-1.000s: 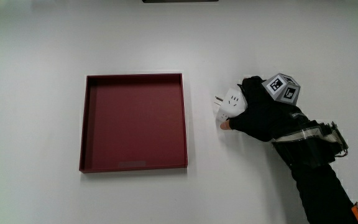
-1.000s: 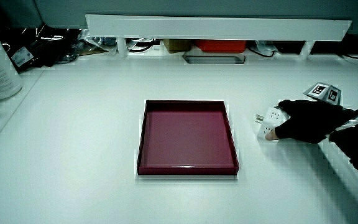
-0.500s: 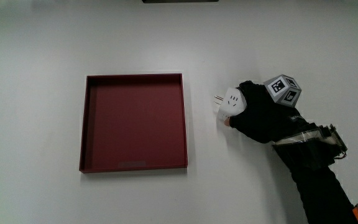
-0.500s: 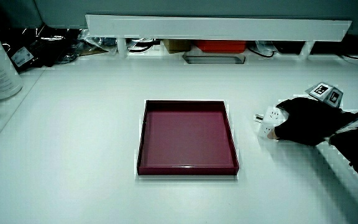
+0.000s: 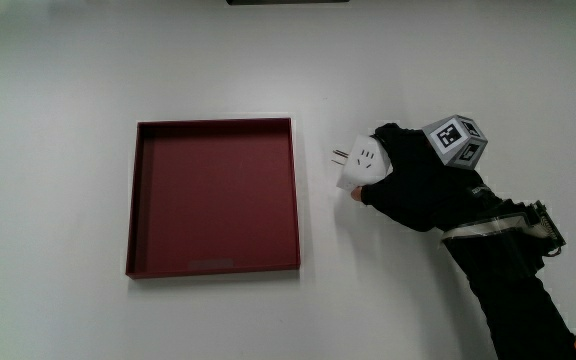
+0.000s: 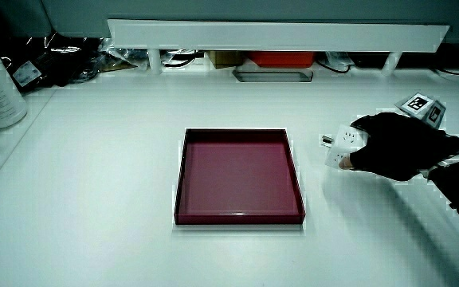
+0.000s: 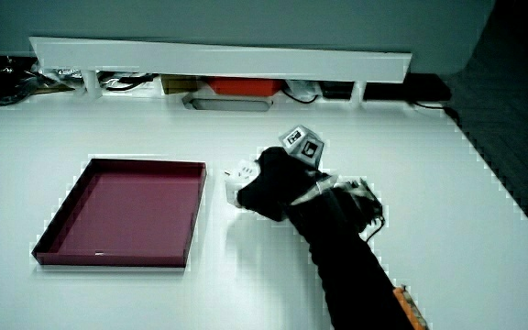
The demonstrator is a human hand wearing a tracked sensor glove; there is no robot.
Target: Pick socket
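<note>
So the tray is a deep maroon red all over, walls and floor the same shade, sitting on a plain white desk. The socket is white with little dark slots on its face, the hands are in a solid black glove, and the cube is white with black square marker patterns.

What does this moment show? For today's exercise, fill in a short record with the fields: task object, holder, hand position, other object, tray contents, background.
task object: white socket, prongs pointing toward the tray
holder: the hand, fingers closed around the socket
hand position: beside the red tray, over bare table
other object: red tray, square, shallow
tray contents: nothing inside
background: low white partition along the table's edge, shown in both side views
</note>
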